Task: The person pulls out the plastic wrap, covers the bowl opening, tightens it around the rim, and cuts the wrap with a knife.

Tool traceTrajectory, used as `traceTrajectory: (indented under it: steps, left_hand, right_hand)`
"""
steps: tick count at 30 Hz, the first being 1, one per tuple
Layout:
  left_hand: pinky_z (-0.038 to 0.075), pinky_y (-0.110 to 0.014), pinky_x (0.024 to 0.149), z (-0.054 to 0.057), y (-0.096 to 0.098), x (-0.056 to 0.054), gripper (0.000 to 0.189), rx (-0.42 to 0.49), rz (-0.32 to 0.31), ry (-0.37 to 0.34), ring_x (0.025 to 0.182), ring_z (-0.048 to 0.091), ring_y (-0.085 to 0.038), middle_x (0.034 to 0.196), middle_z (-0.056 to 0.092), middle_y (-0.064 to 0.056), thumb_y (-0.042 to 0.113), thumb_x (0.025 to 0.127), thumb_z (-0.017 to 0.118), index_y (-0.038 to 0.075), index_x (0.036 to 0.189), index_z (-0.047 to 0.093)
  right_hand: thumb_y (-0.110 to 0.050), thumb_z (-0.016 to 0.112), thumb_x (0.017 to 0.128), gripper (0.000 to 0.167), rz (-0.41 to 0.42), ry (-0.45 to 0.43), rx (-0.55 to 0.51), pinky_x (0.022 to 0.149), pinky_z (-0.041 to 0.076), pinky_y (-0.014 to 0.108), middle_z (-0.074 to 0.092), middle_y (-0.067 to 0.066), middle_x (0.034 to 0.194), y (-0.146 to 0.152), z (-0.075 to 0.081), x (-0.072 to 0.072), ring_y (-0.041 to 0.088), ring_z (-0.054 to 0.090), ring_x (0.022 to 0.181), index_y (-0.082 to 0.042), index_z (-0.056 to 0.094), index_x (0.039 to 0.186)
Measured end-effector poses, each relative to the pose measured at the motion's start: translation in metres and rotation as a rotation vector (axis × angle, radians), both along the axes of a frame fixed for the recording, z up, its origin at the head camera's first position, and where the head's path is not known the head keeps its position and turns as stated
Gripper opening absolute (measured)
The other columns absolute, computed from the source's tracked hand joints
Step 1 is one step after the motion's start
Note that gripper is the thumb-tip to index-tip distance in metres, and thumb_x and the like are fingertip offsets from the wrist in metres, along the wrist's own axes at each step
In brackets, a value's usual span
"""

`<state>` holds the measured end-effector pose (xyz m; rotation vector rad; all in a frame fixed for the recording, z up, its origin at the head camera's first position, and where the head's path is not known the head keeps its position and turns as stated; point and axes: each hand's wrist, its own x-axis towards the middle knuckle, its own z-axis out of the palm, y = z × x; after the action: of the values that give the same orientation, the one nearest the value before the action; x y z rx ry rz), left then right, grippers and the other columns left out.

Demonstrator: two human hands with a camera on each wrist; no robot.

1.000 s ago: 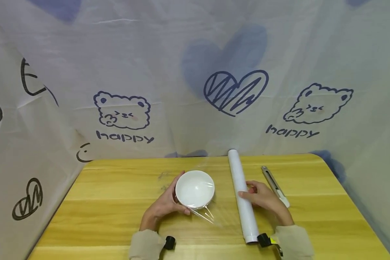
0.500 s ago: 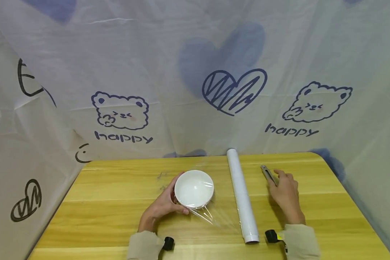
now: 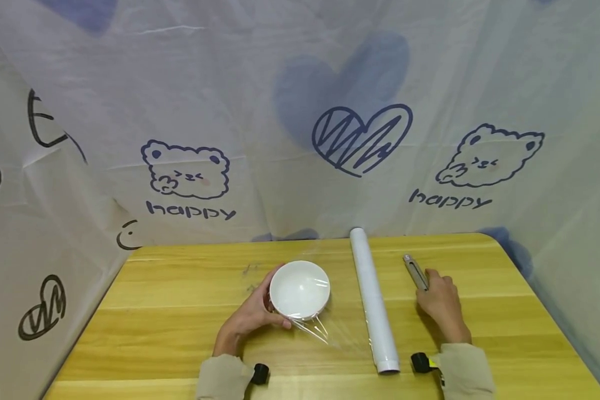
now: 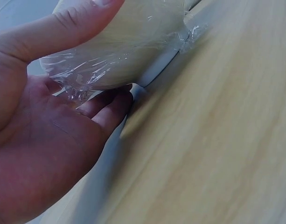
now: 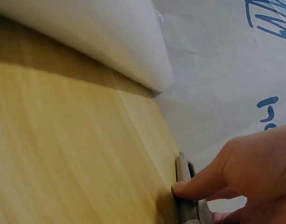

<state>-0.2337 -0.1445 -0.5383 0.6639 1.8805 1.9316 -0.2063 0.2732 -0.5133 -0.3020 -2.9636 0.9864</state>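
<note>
A white bowl (image 3: 300, 290) with clear plastic wrap (image 3: 316, 329) over it stands near the middle of the table. My left hand (image 3: 254, 312) holds its left side, thumb at the near edge and fingers round the far side. In the left wrist view, crinkled wrap (image 4: 94, 70) clings to the bowl's side beneath the thumb. My right hand (image 3: 441, 303) grips a grey utility knife (image 3: 415, 271) on the right of the table; its far end sticks out past the fingers. In the right wrist view the thumb presses on the side of the knife (image 5: 182, 170).
A long white roll (image 3: 374, 303) of plastic wrap lies between the bowl and the right hand, pointing away from me. The wooden table (image 3: 155, 311) ends at a printed cloth backdrop (image 3: 270, 178). A black camera (image 3: 420, 362) sits by the right wrist.
My right hand has left the white roll, moved right, and taken hold of the utility knife. My left hand stays on the bowl.
</note>
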Motion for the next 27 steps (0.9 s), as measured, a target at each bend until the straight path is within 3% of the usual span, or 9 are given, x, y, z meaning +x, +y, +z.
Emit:
traceTrajectory:
  steps: [5, 10, 12, 15, 18, 22, 27]
  left_hand:
    - [0.043, -0.031, 0.11, 0.0, 0.001, 0.0, 0.126, -0.007, 0.01, -0.001, 0.137, 0.039, -0.039, 0.161, 0.028, -0.02, -0.011, 0.065, 0.092, 0.012, 0.164, 0.017]
    - [0.042, -0.032, 0.111, 0.001, 0.001, 0.001, 0.126, 0.003, 0.013, -0.014, 0.138, 0.038, -0.038, 0.161, 0.028, -0.018, -0.011, 0.064, 0.093, 0.014, 0.164, 0.02]
    - [0.043, -0.032, 0.11, 0.001, 0.001, 0.002, 0.127, 0.009, 0.011, -0.02, 0.138, 0.038, -0.039, 0.162, 0.028, -0.019, -0.01, 0.064, 0.093, 0.014, 0.164, 0.019]
    - [0.043, -0.031, 0.11, 0.002, 0.001, 0.002, 0.128, 0.013, 0.008, -0.025, 0.138, 0.037, -0.039, 0.162, 0.026, -0.018, -0.01, 0.064, 0.093, 0.014, 0.164, 0.017]
    - [0.042, -0.031, 0.111, 0.002, 0.001, 0.002, 0.128, 0.011, 0.008, -0.028, 0.139, 0.036, -0.039, 0.163, 0.026, -0.017, -0.012, 0.064, 0.092, 0.013, 0.165, 0.016]
    - [0.042, -0.031, 0.111, 0.0, 0.001, 0.001, 0.128, 0.016, 0.007, -0.027, 0.139, 0.036, -0.039, 0.162, 0.026, -0.018, -0.013, 0.065, 0.091, 0.012, 0.165, 0.015]
    - [0.043, -0.029, 0.11, 0.0, 0.0, 0.001, 0.128, 0.021, 0.001, -0.016, 0.139, 0.036, -0.041, 0.162, 0.025, -0.021, -0.012, 0.065, 0.092, 0.008, 0.164, 0.013]
  right_hand:
    - [-0.003, 0.046, 0.097, 0.051, 0.036, -0.026, -0.032, 0.077, 0.047, 0.057, 0.05, 0.042, 0.117, 0.006, 0.003, 0.002, 0.049, 0.054, 0.096, 0.018, 0.037, 0.143]
    - [-0.01, 0.043, 0.106, 0.056, 0.048, -0.065, -0.155, 0.065, 0.049, 0.044, 0.057, 0.041, 0.114, 0.016, 0.01, 0.004, 0.04, 0.06, 0.087, 0.013, 0.02, 0.151]
    - [-0.013, 0.04, 0.108, 0.061, 0.073, -0.094, -0.212, 0.069, 0.049, 0.045, 0.052, 0.043, 0.123, 0.02, 0.011, 0.004, 0.044, 0.059, 0.096, 0.01, 0.011, 0.156]
    - [-0.009, 0.037, 0.109, 0.065, 0.16, -0.11, -0.268, 0.086, 0.049, 0.058, 0.035, 0.05, 0.14, 0.025, 0.012, 0.005, 0.058, 0.047, 0.121, 0.012, -0.003, 0.156]
    - [0.003, 0.035, 0.103, 0.07, 0.242, -0.099, -0.312, 0.093, 0.043, 0.06, 0.031, 0.05, 0.14, 0.028, 0.011, 0.006, 0.06, 0.038, 0.127, 0.015, -0.011, 0.153]
    - [0.011, 0.036, 0.097, 0.07, 0.269, -0.083, -0.352, 0.078, 0.043, 0.041, 0.049, 0.035, 0.121, 0.03, 0.011, 0.009, 0.04, 0.05, 0.1, 0.017, -0.006, 0.153]
    - [0.006, 0.033, 0.106, 0.061, 0.204, -0.117, -0.43, 0.065, 0.049, 0.03, 0.056, 0.025, 0.112, 0.031, 0.013, 0.012, 0.024, 0.055, 0.084, 0.014, 0.0, 0.157]
